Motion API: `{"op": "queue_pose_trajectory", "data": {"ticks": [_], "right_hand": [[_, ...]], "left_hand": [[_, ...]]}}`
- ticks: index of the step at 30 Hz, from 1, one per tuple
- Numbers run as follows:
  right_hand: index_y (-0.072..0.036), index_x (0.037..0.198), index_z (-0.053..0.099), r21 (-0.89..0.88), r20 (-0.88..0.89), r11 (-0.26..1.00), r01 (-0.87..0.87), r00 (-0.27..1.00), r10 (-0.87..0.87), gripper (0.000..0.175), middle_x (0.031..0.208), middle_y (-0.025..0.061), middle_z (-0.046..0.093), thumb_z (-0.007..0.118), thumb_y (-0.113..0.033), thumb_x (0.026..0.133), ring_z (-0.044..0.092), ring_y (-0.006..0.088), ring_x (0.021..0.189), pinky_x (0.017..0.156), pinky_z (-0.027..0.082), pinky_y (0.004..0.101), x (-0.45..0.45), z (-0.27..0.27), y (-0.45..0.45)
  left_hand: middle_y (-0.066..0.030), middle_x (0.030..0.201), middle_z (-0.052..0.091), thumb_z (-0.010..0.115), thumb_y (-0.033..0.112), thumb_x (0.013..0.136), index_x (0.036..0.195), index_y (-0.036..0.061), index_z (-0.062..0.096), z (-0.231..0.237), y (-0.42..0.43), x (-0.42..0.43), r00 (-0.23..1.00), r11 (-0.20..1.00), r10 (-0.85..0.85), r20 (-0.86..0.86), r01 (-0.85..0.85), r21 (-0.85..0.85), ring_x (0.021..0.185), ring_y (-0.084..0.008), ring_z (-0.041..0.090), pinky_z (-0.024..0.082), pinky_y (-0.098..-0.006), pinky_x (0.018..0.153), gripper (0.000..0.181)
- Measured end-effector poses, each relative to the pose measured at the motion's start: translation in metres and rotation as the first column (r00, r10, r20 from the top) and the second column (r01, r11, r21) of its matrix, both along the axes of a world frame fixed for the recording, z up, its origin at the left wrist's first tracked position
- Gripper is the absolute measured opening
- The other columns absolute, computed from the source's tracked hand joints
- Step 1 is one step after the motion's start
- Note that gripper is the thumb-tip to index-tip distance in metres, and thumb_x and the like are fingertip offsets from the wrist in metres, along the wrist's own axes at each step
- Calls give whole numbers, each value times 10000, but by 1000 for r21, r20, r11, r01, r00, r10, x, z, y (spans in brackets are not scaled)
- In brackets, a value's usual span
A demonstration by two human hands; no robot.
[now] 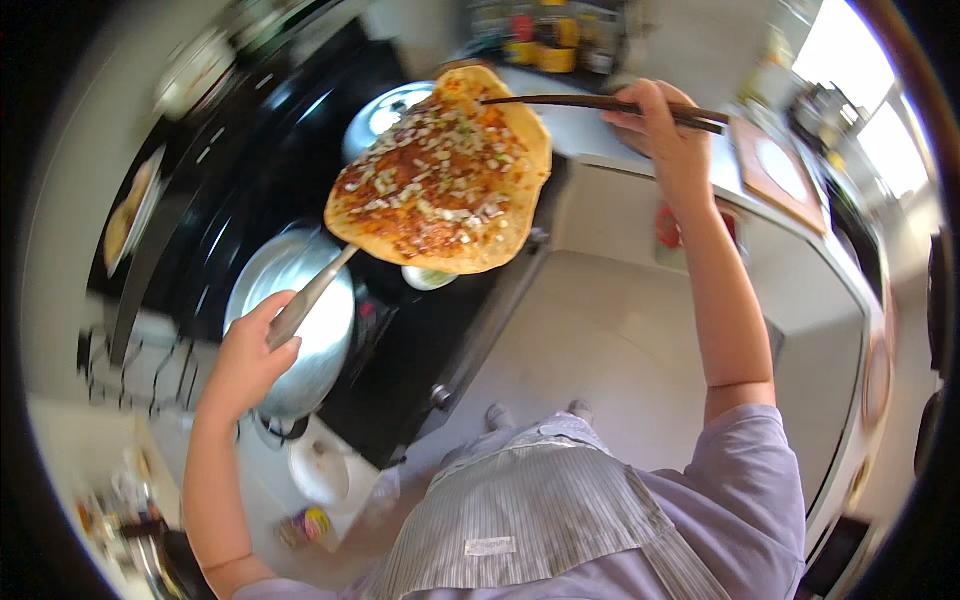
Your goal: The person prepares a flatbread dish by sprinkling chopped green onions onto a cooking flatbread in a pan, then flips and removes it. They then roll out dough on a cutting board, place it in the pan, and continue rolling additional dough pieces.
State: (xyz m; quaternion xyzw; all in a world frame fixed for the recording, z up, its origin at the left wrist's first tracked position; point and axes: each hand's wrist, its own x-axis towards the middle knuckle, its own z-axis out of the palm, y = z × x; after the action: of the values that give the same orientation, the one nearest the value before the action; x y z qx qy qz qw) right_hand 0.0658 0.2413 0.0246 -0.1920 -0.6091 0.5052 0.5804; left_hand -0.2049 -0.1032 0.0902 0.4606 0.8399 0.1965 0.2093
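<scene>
A browned flatbread (pixel 442 180), spread with red sauce and scattered with chopped onion, is held up above the black stove. My left hand (pixel 259 352) grips the handle of a metal spatula (pixel 311 296), whose blade is hidden beneath the bread's near left edge. In my right hand (pixel 664 124) is a pair of dark chopsticks (pixel 562 100), their tips at the bread's upper right part. Under and left of the bread stands a large, shiny metal pan (pixel 322 375). A round metal lid or pan (pixel 375 120) shows partly behind the bread.
A small bowl (pixel 429 278) shows just below the bread. On the right counter lies a wooden board (pixel 780 176) with a white round item. Jars (pixel 555 45) stand at the back. A white plate (pixel 319 469) is at lower left, and a wire rack (pixel 142 375) stands left of the pan.
</scene>
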Motion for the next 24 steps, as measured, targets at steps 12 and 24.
{"op": "queue_pose_trajectory", "data": {"ticks": [12,24], "right_hand": [[48,889,627,226,68,931,286,949,-308,228,841,89,647,559,-162,947,677,192,766,721,574,276,-27,42,-111],[39,938,627,275,19,645,713,667,-745,253,864,90,662,614,-213,926,669,174,741,706,561,264,-145,43,-216]], "left_hand": [[-92,1057,595,588,21,761,1245,-42,499,-60,26,-142,882,877,-440,166,384,288,997,-164,569,420,-269,915,496],[-47,989,596,627,63,793,1281,-1,496,-74,147,-289,524,515,-851,36,819,253,856,-115,532,457,-261,754,510]]}}
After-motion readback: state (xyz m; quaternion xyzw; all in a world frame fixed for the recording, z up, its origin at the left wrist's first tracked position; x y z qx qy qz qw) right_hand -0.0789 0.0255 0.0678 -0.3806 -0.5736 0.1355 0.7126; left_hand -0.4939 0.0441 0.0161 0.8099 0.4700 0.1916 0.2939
